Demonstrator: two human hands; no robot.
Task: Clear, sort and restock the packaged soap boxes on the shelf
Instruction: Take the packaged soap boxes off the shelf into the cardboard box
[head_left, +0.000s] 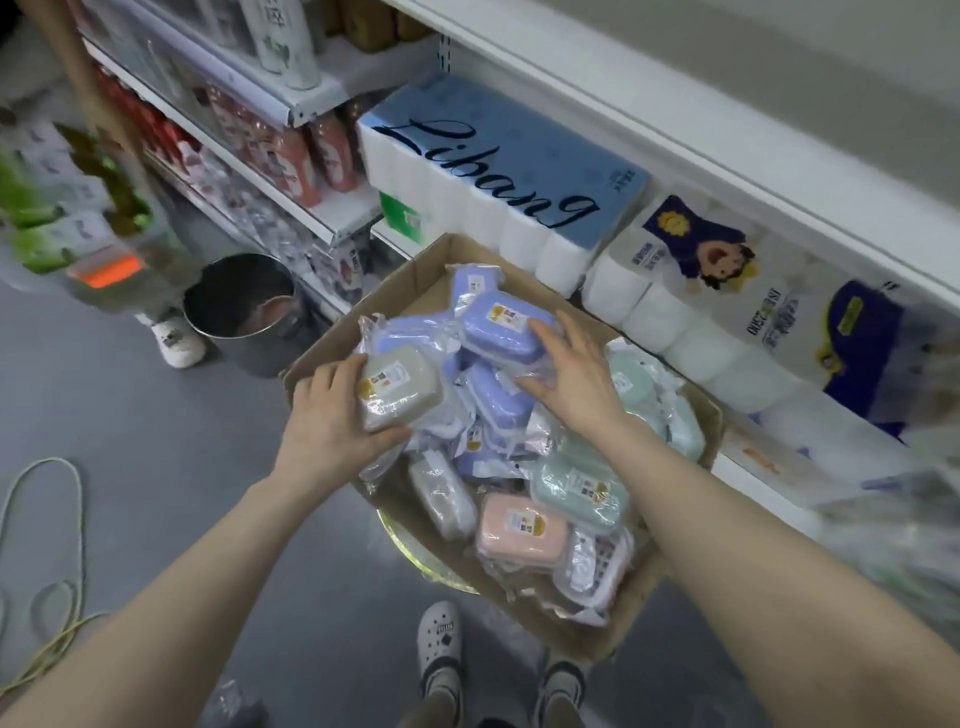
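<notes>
A: Where's the stock rn?

B: All in the cardboard box (327, 345) on the floor (156, 467), in front of the bottom shelf (763, 462). Soap boxes in clear plastic wrap, piled loose, mixed colours: purple ones mid/back, green ones on the right side, a pink soap box (519, 530) near the front edge w/ a green soap box (579, 488) just behind it.

A: Hands?

B: Left hand (332, 415) grips a beige soap box (400, 387) at the box's left edge, thumb along the near side, fingers curled over the far side. It's at the top of the pile, label facing up.

A: And the other?

B: Right hand (576, 379) is palm down over the middle of the pile, fingers spread & straight. Fingertips reach the top purple soap box (501, 325), which sits tilted on the heap. Not pinching anything. Thumb points toward another purple one below.

A: What's on the shelf itself?

B: Toilet paper packs only. A blue pack (498, 171) w/ script lettering, then a cartoon-print pack (727, 291) just beside it, to the right. Both behind the cardboard box.

A: Anything else nearby?

B: Metal bucket (244, 312) left of the box, a yellow-green cord (78, 519) looped on the floor, the person's grey clogs (439, 644) at the bottom. Bottles on the left shelves, too blurry to read.
</notes>
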